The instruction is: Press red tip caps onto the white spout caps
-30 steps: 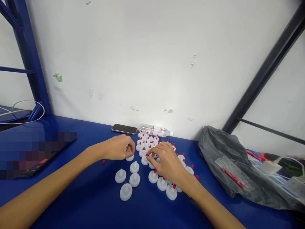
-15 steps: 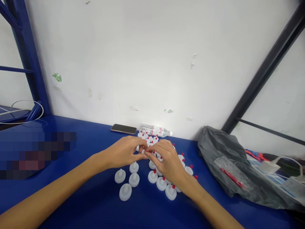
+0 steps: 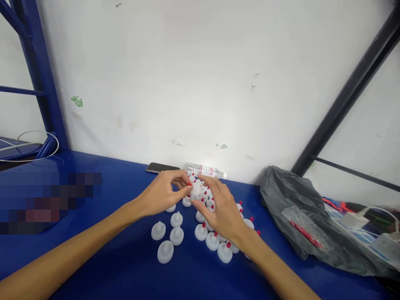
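Observation:
Between the thumb and fingers of my left hand (image 3: 164,192) is the red tip of a white nozzle cap (image 3: 196,190). This cap is tilted sideways, with its round base towards the right. My right hand (image 3: 223,210) is open around the cap's right side, thumb and fingers apart; whether they touch its rim I cannot tell. Several red-tipped nozzle caps (image 3: 213,241) stand on the blue table below and behind my right hand, partly hidden by it. Near my left hand stand several white nozzle caps without red tips (image 3: 176,236).
A phone (image 3: 159,167) and a clear plastic bottle (image 3: 204,170) lie by the wall. On the right, a grey plastic bag (image 3: 281,200) carries a clear pouch of red pieces (image 3: 306,234). A white cable (image 3: 58,146) loops at the far left beside a blue frame.
My hands have moved apart slightly. The right fingers have opened away from the red tip, and the nozzle cap in my left hand has lifted and turned so its base shows.

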A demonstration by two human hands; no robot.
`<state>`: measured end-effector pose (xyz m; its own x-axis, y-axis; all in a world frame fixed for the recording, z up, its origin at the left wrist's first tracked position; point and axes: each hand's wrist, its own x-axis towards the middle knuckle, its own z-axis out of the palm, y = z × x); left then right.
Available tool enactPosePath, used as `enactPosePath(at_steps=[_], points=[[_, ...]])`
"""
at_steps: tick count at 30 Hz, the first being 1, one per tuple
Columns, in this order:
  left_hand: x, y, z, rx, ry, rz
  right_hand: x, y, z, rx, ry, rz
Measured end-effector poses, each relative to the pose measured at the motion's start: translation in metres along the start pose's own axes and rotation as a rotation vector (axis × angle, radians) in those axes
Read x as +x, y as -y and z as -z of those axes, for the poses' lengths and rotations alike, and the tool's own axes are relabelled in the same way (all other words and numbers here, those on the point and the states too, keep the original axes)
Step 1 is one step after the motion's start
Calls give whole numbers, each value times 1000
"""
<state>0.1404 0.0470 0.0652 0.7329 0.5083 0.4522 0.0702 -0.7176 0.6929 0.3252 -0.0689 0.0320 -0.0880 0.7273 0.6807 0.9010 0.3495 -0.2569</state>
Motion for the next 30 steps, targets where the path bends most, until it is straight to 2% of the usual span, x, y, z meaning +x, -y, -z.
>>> enactPosePath(at_steps=[6, 12, 17, 22, 25, 27, 30], points=[[-1, -6, -1, -87, 99, -20, -2, -4, -6, -45, -44, 41], [-5, -2, 1, 53, 174, -71, 0, 4, -2, -31, -65, 101], [-2, 6, -2, 175, 195, -107, 0, 1, -2, -20, -78, 149], [-2, 8, -9, 254, 171, -133, -1, 0, -7, -27, -69, 168], [-1, 5, -8, 275, 150, -119, 4, -8, -1, -100, -82, 240], [2, 2, 1, 286, 93, -76, 8, -22, 10, -225, -97, 296], [9, 1, 29, 331, -41, 20, 13, -51, 28, -417, -154, 214]])
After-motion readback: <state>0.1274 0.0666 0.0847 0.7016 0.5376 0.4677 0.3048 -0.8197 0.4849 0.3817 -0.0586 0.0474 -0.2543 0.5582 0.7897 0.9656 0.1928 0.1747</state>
